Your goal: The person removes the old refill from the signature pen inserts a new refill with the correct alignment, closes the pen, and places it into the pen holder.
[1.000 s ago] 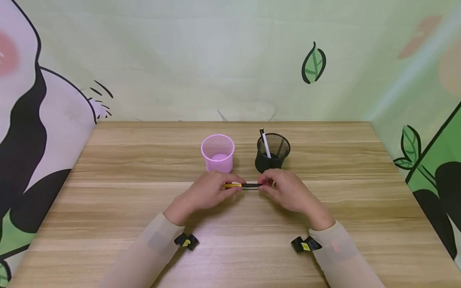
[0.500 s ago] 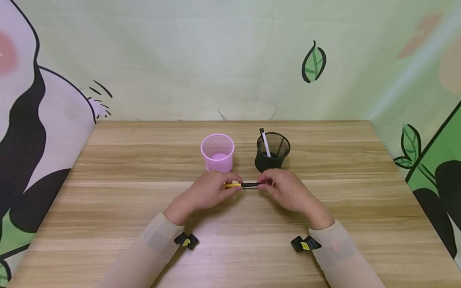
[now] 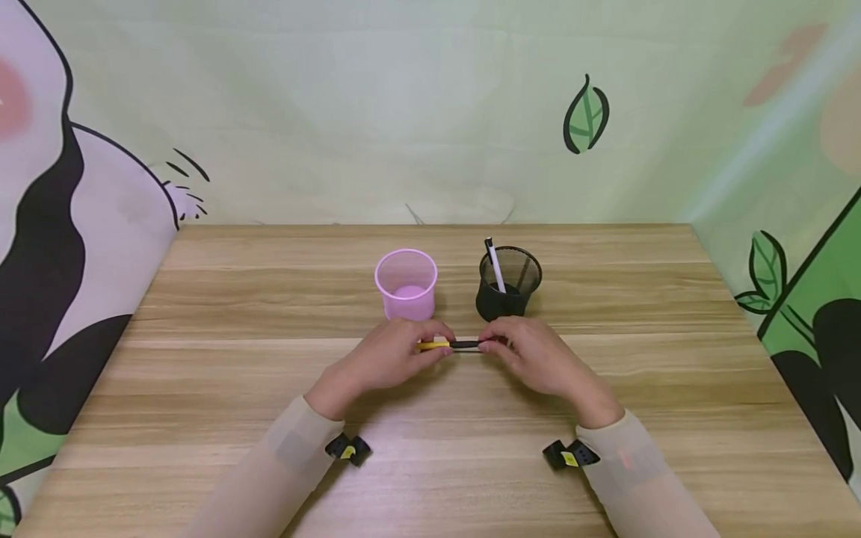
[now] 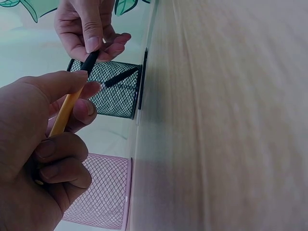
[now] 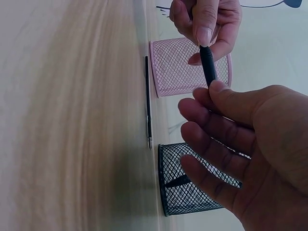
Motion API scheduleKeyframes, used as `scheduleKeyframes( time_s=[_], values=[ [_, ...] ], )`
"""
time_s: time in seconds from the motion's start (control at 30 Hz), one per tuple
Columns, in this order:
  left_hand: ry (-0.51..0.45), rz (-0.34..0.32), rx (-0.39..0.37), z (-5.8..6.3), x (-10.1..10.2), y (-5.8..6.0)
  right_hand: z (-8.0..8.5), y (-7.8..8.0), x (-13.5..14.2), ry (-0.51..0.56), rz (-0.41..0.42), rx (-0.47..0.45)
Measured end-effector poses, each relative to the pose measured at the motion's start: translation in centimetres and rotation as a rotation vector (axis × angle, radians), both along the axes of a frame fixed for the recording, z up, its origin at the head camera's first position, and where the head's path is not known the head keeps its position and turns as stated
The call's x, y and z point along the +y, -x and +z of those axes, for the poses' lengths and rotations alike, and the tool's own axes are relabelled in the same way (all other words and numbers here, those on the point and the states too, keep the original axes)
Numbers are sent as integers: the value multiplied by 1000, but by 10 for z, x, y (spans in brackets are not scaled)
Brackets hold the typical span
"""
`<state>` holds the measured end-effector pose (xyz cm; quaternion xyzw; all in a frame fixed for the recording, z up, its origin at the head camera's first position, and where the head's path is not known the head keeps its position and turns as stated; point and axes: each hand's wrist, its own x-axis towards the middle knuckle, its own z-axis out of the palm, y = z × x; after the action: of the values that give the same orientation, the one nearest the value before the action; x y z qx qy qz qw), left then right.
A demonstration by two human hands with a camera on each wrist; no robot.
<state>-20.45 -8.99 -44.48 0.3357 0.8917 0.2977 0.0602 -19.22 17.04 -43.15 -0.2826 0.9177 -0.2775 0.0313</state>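
A pen with a yellow barrel [image 4: 66, 111] and a black grip section [image 3: 463, 344] is held level between both hands, just above the table. My left hand [image 3: 386, 356] holds the yellow barrel, fingers curled round it. With thumb and forefinger, my right hand [image 3: 538, 357] pinches the end of the black section; its other fingers are spread loosely in the right wrist view. Below the hands a thin dark pen refill [image 5: 148, 103] with a metal tip lies on the table. Fingers hide both ends of the pen in the head view.
Behind the left hand stands a pink mesh pen cup [image 3: 408, 302]. A black mesh pen cup [image 3: 499, 302] stands behind the right hand, with a white pen [image 3: 496, 267] leaning in it. The wooden table [image 3: 430, 478] meets a printed backdrop at its far edge.
My right fingertips have shifted slightly left along the black section, so a little less of it shows between the hands. The left hand, cups and refill look almost unmoved.
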Motion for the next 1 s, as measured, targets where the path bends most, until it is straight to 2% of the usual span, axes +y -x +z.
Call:
scheduleKeyframes(
  time_s=[0.47, 1.0],
  values=[
    [8, 10, -20, 0, 1, 0, -1, 0, -1, -7, 12, -13],
    [-8, -9, -10, -1, 0, 0, -3, 0, 0, -27, 34, -45]
  ],
)
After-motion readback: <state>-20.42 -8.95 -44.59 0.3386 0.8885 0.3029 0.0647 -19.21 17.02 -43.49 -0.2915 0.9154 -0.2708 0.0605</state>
